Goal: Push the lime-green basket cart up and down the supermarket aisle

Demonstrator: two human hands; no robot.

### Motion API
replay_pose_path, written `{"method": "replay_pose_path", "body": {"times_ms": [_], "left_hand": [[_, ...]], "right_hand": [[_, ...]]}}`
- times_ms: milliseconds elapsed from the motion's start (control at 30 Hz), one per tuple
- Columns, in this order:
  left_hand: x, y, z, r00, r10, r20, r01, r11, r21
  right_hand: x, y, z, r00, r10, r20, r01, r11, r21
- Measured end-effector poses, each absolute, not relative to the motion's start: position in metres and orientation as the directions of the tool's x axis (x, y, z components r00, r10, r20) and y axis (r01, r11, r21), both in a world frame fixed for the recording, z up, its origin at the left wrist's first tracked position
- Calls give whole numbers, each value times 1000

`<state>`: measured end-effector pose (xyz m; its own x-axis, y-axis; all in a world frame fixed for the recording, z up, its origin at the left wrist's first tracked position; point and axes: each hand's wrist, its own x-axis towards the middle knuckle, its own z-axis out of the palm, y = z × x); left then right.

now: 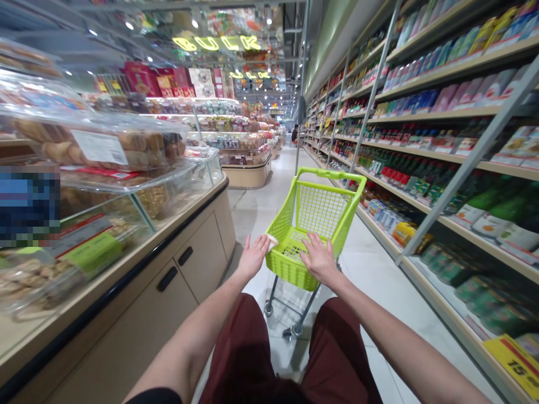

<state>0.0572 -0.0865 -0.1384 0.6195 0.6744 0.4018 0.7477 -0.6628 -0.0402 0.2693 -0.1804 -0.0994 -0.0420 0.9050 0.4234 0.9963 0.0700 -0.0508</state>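
Note:
A lime-green plastic shopping cart (324, 207) stands upright in the aisle in front of my knees, its handle at the far side. My left hand (254, 256) is at the basket's left near corner, with its fingers straight and together over a small white cloth or tissue (272, 242) pressed to the rim. Over the near right edge of the basket lies my right hand (320, 258), its fingers spread and nothing visible in them. Through the basket's lattice no goods show.
To my left runs a counter (177, 247) with packaged baked goods (143, 148). Tall shelves (421, 151) of bottles and cans line the right side. Tiled floor (286, 163) stretches ahead, past a display island (248, 168), to a distant person (294, 134).

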Motion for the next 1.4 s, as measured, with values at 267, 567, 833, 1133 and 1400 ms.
{"method": "replay_pose_path", "body": {"times_ms": [267, 567, 833, 1133, 1400], "left_hand": [[108, -122, -150, 683, 581, 442, 649, -761, -4], [76, -103, -141, 526, 736, 427, 798, -600, 51], [96, -107, -149, 654, 629, 421, 685, -729, 24], [95, -106, -146, 586, 705, 399, 741, -665, 87], [86, -102, -143, 469, 793, 389, 763, -585, 274]], "right_hand": [[261, -183, -140, -111, 876, 470, 994, 108, 35], [280, -172, -143, -53, 930, 363, 998, 42, 37], [270, -157, -136, 12, 967, 254, 1000, -7, -18], [265, -147, -133, 32, 976, 215, 999, -28, -18], [259, -142, -131, 67, 980, 189, 997, -57, -56]]}}
